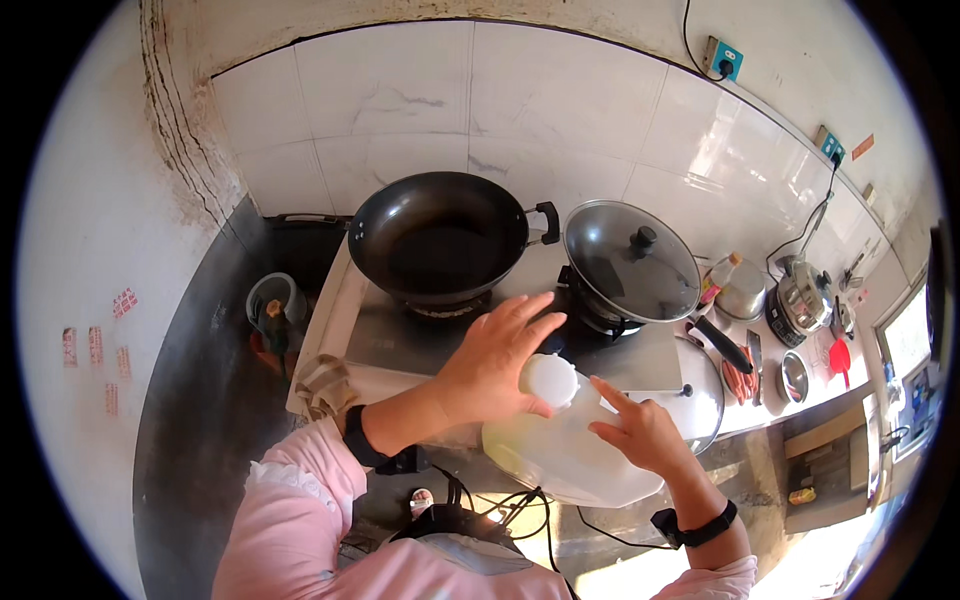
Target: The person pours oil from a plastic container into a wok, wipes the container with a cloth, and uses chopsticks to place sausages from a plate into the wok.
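Note:
A large translucent plastic jug (560, 455) with pale contents is in front of the stove, near my body. Its white screw cap (551, 381) faces up. My left hand (490, 362) is at the cap's left side, fingers stretched and spread, the thumb by the cap's lower edge. On the other side, my right hand (640, 432) is at the jug's upper right, index finger extended and the others curled. It seems to hold the jug there; the grip itself is partly hidden. Beyond my hands, a black wok (440, 240) sits on the left burner.
A lidded pan (632, 262) with a long black handle covers the right burner of the stove (400, 345). Sausages (740, 384), a metal bowl (792, 377), a steel pot (802, 300) and a red ladle (839, 362) lie along the right counter. A grey bucket (275, 293) stands at the left.

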`<control>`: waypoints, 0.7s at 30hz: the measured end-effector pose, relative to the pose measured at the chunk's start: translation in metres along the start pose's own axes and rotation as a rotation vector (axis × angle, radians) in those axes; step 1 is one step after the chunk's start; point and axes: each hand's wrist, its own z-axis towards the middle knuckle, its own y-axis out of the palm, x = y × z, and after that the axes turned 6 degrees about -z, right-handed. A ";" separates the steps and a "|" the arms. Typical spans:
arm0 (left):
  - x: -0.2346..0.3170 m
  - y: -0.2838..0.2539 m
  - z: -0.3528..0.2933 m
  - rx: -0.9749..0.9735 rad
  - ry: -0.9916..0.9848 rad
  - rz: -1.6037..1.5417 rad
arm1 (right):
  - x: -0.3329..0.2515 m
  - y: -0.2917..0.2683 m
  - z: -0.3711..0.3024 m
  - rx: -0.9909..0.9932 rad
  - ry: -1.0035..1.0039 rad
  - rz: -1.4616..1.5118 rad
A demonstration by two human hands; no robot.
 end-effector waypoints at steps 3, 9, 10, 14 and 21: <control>-0.055 -0.010 -0.013 0.205 -0.135 0.130 | 0.005 0.004 0.004 0.042 -0.029 -0.019; 0.001 0.015 -0.006 0.074 -0.092 -0.259 | 0.005 0.001 0.003 -0.039 0.029 0.045; 0.008 0.016 -0.003 0.006 -0.020 -0.211 | 0.005 0.001 0.004 -0.049 0.041 0.046; -0.030 0.004 -0.010 0.152 -0.156 -0.130 | 0.009 0.003 0.008 0.021 0.001 0.002; -0.005 0.022 -0.013 0.115 -0.174 -0.216 | 0.007 0.003 0.004 -0.019 0.042 0.001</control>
